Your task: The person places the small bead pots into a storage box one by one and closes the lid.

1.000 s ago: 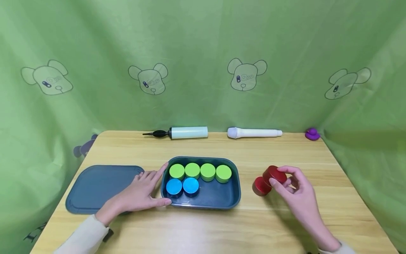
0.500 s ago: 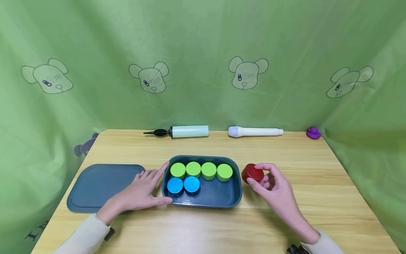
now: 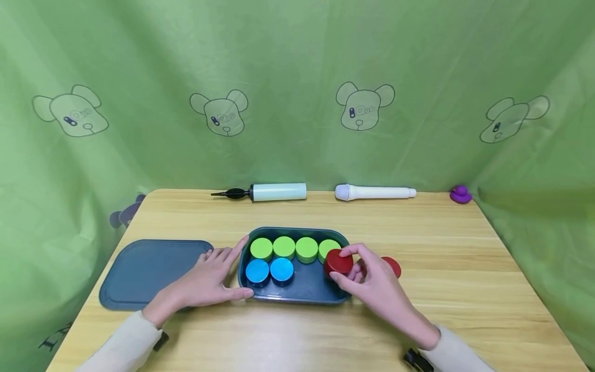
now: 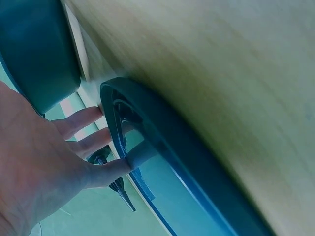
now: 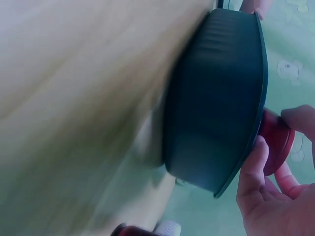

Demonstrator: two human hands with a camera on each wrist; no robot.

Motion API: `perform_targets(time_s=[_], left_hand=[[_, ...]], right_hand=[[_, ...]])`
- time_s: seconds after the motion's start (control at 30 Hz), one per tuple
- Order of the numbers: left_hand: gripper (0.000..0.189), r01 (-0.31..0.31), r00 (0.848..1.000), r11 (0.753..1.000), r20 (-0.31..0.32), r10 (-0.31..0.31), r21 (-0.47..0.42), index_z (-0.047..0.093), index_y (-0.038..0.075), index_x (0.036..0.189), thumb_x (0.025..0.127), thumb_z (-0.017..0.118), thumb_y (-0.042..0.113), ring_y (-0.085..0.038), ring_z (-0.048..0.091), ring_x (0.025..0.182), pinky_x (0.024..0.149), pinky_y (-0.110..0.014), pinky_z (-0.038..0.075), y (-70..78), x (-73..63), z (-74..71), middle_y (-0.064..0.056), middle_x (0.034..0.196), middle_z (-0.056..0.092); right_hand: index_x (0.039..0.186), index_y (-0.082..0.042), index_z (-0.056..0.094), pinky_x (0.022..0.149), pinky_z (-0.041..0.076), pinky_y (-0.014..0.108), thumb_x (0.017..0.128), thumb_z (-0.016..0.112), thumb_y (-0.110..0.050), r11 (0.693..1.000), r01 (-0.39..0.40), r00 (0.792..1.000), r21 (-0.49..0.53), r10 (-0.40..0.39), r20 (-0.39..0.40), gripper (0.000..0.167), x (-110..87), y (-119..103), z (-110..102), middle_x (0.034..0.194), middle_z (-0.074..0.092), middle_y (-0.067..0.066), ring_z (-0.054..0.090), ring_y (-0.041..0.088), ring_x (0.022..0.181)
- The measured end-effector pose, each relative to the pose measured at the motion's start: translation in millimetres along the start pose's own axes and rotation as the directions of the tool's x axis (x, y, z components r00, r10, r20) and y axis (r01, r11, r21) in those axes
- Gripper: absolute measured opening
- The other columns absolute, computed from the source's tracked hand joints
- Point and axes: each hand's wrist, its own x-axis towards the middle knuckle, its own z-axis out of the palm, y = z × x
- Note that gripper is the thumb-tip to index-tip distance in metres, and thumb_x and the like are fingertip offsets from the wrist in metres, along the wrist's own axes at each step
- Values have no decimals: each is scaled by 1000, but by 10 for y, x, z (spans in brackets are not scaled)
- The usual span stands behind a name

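My right hand [image 3: 369,271] pinches a red round block [image 3: 339,262] between thumb and fingers, over the right end of a dark blue tray [image 3: 307,298]. The right wrist view shows the red block [image 5: 276,137] at the tray's rim, partly hidden by fingers. Inside the tray, several green round blocks [image 3: 284,248] line the back, and two blue round blocks [image 3: 282,271] sit at front left. A second red block [image 3: 392,266] lies on the table, half covered by my right hand. My left hand [image 3: 206,279] is spread, thumb and index fingertip touching the tray's left side.
A dark blue lid [image 3: 144,274] lies flat at the left, partly under the left hand. Along the table's back edge are a hand pump [image 3: 279,191], a white toy microphone [image 3: 378,192] and a purple duck [image 3: 460,194]. A green curtain [image 3: 288,62] hangs behind.
My right hand has carried the red block leftward, away from the other red block, to above the tray's right end. The left hand has stayed at the tray's left side.
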Motion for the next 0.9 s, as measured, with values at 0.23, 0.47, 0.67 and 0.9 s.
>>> perform_targets(time_s=[0.23, 0.47, 0.67, 0.9], left_hand=[[118, 5, 1000, 1000, -3, -5, 2, 0, 33, 178, 92, 63, 84, -49, 34, 156, 118, -84, 16, 1, 0, 2, -23, 169, 40], [118, 1, 1000, 1000, -10, 0, 8, 1, 31, 178, 92, 63, 84, -49, 35, 155, 118, -83, 17, 3, 1, 7, -23, 168, 41], [118, 0, 1000, 1000, -14, 0, 5, 2, 29, 178, 93, 64, 83, -50, 36, 155, 118, -84, 17, 7, -14, -1, -24, 167, 41], [118, 2, 1000, 1000, -16, -2, 1, 2, 31, 178, 92, 63, 85, -48, 35, 156, 119, -83, 16, 5, -8, 12, -23, 168, 40]], right_hand=[[120, -19, 66, 63, 56, 28, 89, 95, -31, 997, 28, 998, -77, -24, 53, 44, 102, -106, 151, 84, 67, -6, 65, 12, 70], [113, -20, 68, 63, 55, 27, 86, 97, -28, 987, 33, 995, -156, -18, 98, 41, 145, -169, 323, 83, 66, -8, 62, 8, 67], [106, -17, 68, 63, 52, 27, 84, 99, -27, 972, 78, 994, -219, -60, 90, 39, 175, -207, 463, 85, 65, -7, 58, 7, 68], [103, -12, 69, 66, 55, 26, 82, 99, -20, 943, 84, 995, -321, -60, 83, 38, 208, -245, 602, 94, 68, -2, 60, 12, 82]])
